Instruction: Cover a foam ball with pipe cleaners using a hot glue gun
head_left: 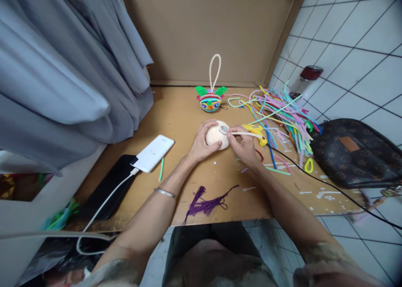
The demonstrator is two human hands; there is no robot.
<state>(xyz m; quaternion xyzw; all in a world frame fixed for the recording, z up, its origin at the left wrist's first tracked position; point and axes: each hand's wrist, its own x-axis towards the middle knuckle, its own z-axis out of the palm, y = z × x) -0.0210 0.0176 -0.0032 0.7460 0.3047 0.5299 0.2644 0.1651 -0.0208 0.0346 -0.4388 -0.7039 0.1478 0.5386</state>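
My left hand (202, 141) is wrapped round the left side of a cream-coloured ball (217, 137) just above the middle of the table. Near the ball's top is a small greyish round spot. Pinched in my right hand (241, 144) is a white pipe cleaner (246, 134), its near end at the ball and its free end pointing right. A yellow glue gun (256, 133) lies just beyond my right hand, partly hidden by it. Behind the ball sits a colourful lion-head ornament (210, 102) with green ears and a white loop on top.
Many coloured pipe cleaners (282, 115) are heaped at the right, beside a brown patterned bag (361, 153) and a red-capped bottle (306, 80). Purple tassels (207, 204) lie near the front edge. A white power bank (153, 153) with a cable rests at left, by a grey curtain (75, 69).
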